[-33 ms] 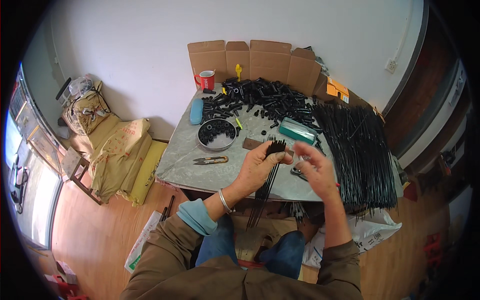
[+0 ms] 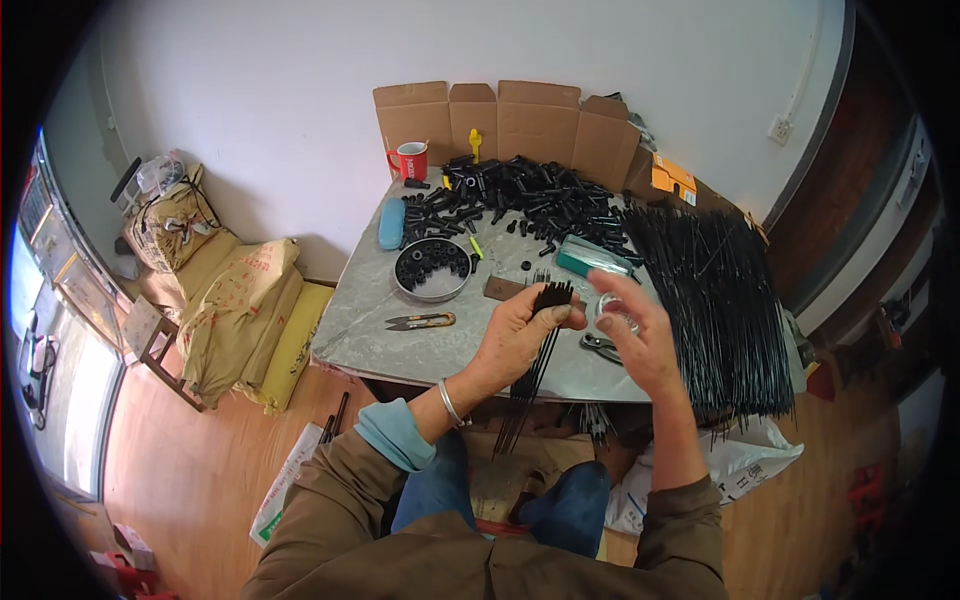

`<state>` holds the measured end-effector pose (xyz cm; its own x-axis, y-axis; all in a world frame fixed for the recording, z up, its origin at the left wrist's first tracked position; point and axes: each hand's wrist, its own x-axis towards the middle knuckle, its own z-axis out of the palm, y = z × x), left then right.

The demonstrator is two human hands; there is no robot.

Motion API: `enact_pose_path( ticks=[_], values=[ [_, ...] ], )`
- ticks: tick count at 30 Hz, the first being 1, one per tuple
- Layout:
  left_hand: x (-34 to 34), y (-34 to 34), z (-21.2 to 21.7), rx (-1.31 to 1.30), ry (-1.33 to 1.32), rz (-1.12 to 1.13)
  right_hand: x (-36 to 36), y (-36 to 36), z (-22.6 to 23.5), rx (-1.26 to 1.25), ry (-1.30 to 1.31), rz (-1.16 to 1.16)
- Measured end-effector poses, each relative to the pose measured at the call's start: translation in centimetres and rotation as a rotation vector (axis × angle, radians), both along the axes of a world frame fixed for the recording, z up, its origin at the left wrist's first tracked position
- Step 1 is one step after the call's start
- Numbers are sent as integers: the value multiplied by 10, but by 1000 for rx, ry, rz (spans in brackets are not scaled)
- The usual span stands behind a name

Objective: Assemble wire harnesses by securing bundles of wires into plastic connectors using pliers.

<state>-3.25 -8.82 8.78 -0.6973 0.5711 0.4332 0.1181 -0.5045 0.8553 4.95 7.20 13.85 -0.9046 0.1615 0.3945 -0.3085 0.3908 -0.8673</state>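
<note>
My left hand (image 2: 497,352) is closed round a bundle of thin black rods (image 2: 527,390), held upright and slightly tilted over the table's front edge. The rod tops stick out just above my thumb. To its right is my raised right hand (image 2: 655,352), with curled, motion-blurred fingers. Against those fingers sits a clear, shiny ring (image 2: 618,313) that looks like a small roll of tape. Dark-handled pliers (image 2: 600,347) lie on the table beside this hand. A brown block (image 2: 502,289) rests behind my left hand.
The grey table (image 2: 365,335) bears a metal bowl (image 2: 440,291) of black parts, thread snips (image 2: 421,321), a blue case (image 2: 392,224), a red mug (image 2: 411,160) and a teal box (image 2: 574,263). Black fittings (image 2: 540,195) are heaped at the back; long black rods (image 2: 715,320) lie right.
My right hand has moved slightly right, away from the bundle, uncovering more of the pliers and the clear ring. My left hand and its rods have stayed put.
</note>
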Motion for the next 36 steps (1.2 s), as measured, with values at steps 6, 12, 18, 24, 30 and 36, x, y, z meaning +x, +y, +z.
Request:
enact_pose_path(
  ticks=[6,12,18,24,30,36],
  values=[
    [6,-2,7,-68,121,107,-5,-11,39,835,306,109],
    [6,-4,15,-120,136,-65,-10,-6,40,514,267,238],
    [-1,-7,10,-131,199,-52,-35,-3,38,556,204,400],
    [4,-5,15,-134,119,-80,-134,102,-24,179,-217,-176],
    [1,-14,14,-142,64,-95,-192,119,-91,881,-423,-411],
    [-3,-10,16,-145,54,-117,-217,130,-106,1093,-398,-478]
  ],
)
